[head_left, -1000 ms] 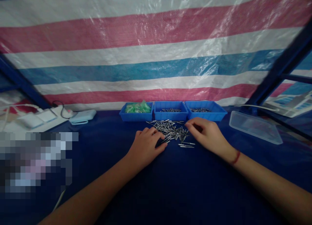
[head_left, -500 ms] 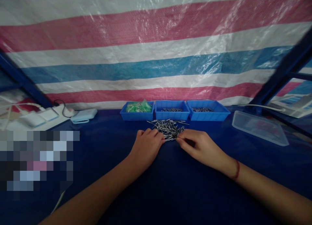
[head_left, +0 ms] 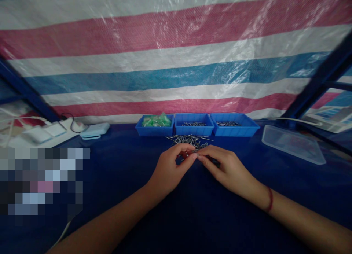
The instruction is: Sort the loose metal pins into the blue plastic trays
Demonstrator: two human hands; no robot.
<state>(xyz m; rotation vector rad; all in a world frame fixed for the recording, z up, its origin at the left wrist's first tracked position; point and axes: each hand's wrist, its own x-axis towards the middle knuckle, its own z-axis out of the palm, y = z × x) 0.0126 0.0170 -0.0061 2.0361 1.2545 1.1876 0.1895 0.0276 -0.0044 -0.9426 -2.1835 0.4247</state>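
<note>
A loose pile of silver blind rivets [head_left: 184, 139] lies on the dark blue table, partly hidden behind my fingers. At its near edge, my left hand [head_left: 172, 168] curls its thumb and forefinger into a pinch. My right hand [head_left: 227, 166] pinches too, its fingertips meeting those of my left hand. A small glint of metal shows where the fingertips come together; what is held there looks like a blind rivet, mostly covered by the fingers.
Behind the pile stand three blue bins: the left bin [head_left: 140, 131] with green plastic packets, the middle bin [head_left: 194, 131] and right bin [head_left: 236, 131] with rivets. A clear plastic lid [head_left: 293, 144] lies right. A light blue case [head_left: 95, 130] and a power strip [head_left: 59, 131] sit left.
My right hand has moved left and nearer to me, from the pile's right side to its front edge. My left hand has turned and brought its fingertips against the right hand's.
</note>
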